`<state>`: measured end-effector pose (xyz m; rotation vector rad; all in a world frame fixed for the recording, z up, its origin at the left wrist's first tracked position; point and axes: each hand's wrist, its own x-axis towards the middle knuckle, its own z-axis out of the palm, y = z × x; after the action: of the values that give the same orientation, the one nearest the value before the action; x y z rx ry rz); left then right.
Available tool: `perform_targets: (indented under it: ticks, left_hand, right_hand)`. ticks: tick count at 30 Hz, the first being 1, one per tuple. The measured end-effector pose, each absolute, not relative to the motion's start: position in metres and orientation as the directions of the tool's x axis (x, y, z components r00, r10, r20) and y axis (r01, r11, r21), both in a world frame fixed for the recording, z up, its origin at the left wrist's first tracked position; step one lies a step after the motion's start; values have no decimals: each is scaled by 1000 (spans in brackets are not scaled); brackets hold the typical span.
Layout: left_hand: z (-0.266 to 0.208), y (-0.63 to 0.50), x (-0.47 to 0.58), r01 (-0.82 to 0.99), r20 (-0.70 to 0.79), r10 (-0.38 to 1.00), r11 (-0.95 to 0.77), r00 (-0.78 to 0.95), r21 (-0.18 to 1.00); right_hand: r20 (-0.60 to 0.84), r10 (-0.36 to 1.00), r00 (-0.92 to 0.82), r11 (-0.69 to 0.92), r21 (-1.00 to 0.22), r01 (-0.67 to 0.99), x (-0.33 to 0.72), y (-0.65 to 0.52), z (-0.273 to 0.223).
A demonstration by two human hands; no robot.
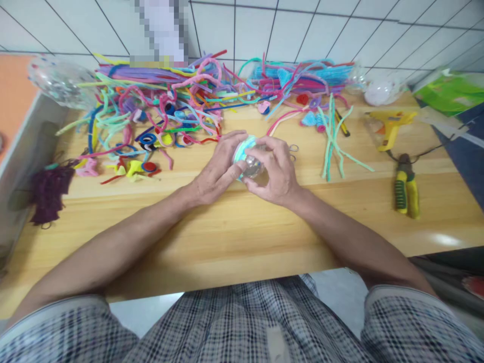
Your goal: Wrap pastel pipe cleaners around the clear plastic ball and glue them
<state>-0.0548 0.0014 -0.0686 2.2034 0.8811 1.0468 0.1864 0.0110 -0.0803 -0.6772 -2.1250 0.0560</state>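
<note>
Between my two hands, above the middle of the table, is a small clear ball with shiny bits inside. Pale green, blue and lilac fuzzy pipe cleaners wrap its upper left side. My left hand closes around the ball's left side, thumb across its front. From the right, my right hand grips it with curved fingers and thumb. Parts of the ball are hidden by the fingers. Just right of my right hand lie small scissors, of which the handle loops show.
Heaped pipe cleaners lie along the back and left of the wooden table. Several mint-green pipe cleaners lie to the right, with a yellow glue gun and green-yellow pliers beyond. A purple tasselled piece sits at far left.
</note>
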Motion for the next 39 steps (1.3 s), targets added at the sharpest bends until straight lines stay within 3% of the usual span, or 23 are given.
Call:
perform_targets:
  ticks: [5,13,19,27,39]
  left_hand:
    - [-58,0,-56,332,398,794,-569,460,752]
    - [-52,1,-54,266,222,903,-331,368,905]
    - [-61,-1,-48,241,302,903,-380,305,893]
    - [-58,0,-43,69,240,929,-269,281,961]
    - [-67,2,-53,136,235,889,-309,392,941]
  right_hand:
    - [749,455,-482,860,-229,455,187,11,-80]
    - [725,472,-502,870,-291,399,186,15,-80]
    - [730,410,-546,899,-220,379,191,17,-73]
    - [638,485,-598,872,-303,384,194,14,-74]
    - [703,435,-563,893,-257,368,195,17,-71]
